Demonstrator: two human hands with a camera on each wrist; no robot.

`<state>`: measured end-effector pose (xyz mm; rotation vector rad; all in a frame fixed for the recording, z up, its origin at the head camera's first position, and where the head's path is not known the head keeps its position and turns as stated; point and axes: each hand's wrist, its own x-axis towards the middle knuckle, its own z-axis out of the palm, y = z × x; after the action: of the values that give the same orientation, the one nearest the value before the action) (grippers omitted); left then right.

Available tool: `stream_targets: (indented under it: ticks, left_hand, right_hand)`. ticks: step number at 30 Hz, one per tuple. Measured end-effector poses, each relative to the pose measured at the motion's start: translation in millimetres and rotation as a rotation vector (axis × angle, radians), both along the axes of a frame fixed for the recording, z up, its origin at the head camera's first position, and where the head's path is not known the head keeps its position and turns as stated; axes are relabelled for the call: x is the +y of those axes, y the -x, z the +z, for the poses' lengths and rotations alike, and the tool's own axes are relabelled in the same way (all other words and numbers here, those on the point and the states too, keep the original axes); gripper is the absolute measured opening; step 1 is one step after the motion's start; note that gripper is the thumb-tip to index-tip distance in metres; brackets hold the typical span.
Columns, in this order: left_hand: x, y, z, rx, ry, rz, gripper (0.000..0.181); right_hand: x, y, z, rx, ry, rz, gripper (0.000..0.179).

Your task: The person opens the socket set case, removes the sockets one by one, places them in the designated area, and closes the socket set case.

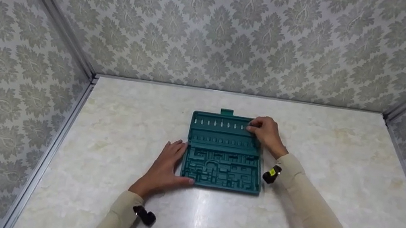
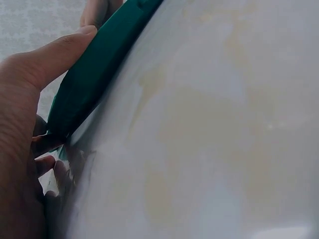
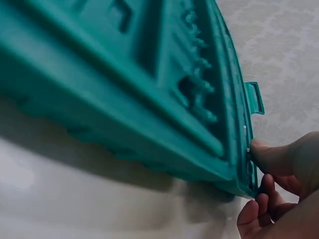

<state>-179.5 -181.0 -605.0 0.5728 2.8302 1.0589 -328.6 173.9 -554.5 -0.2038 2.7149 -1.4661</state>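
A green plastic tool case [image 1: 224, 148] lies unfolded on the table, its moulded hollows facing up. Small silver bits [image 1: 221, 124] stand in a row along its far half. My right hand [image 1: 266, 133] reaches to the right end of that row, thumb and forefinger pinched together at the last bit, which the fingertips mostly hide. In the right wrist view, its thumb [image 3: 269, 154] is at the case's far corner. My left hand [image 1: 167, 165] steadies the near left corner, its straight thumb across the front rim and its extended fingers along the left side.
A green latch tab [image 1: 227, 112] sticks out from the case's far edge. The pale marbled table [image 1: 138, 112] meets patterned walls [image 1: 220, 31] at the back and both sides. Each wrist wears a small dark camera [image 1: 271, 174].
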Motion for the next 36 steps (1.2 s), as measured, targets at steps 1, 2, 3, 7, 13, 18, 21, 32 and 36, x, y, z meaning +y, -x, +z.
stream_targets:
  ticks: [1, 2, 3, 7, 13, 18, 21, 32, 36]
  left_hand:
    - [0.2, -0.3, -0.1, -0.006, 0.001, 0.004, 0.128]
    - [0.3, -0.7, -0.1, -0.010, 0.000, 0.007, 0.129]
    - [0.4, -0.9, -0.1, -0.014, 0.000, 0.010, 0.129]
    - [1.2, -2.3, 0.2, -0.029, 0.005, 0.018, 0.130]
    - [1.8, -2.0, 1.1, -0.035, 0.001, 0.024, 0.131]
    - [0.5, -1.4, -0.1, -0.026, -0.007, 0.017, 0.130]
    - [-0.2, -0.5, -2.1, -0.014, -0.012, 0.009, 0.130]
    - [-0.9, 0.4, -2.8, -0.003, -0.032, -0.001, 0.129]
    - [0.1, 1.2, -2.5, -0.005, -0.029, -0.003, 0.129]
  right_hand:
    - [2, 0.5, 0.9, -0.006, 0.016, -0.009, 0.014]
    - [3, 0.7, 2.1, -0.010, 0.030, -0.019, 0.014]
    - [5, 0.6, 4.3, -0.010, 0.043, -0.023, 0.015]
    - [17, -1.8, 15.9, -0.002, 0.095, -0.048, 0.019]
    - [41, -12.7, 28.1, 0.011, 0.153, -0.050, 0.028]
    - [62, -26.1, 25.6, 0.019, 0.190, -0.084, 0.030]
    - [74, -35.2, 19.9, 0.015, 0.219, -0.114, 0.034]
    - [98, -67.6, -4.5, 0.062, 0.255, -0.219, 0.035]
    - [101, -77.3, -10.3, 0.096, 0.215, -0.291, 0.032]
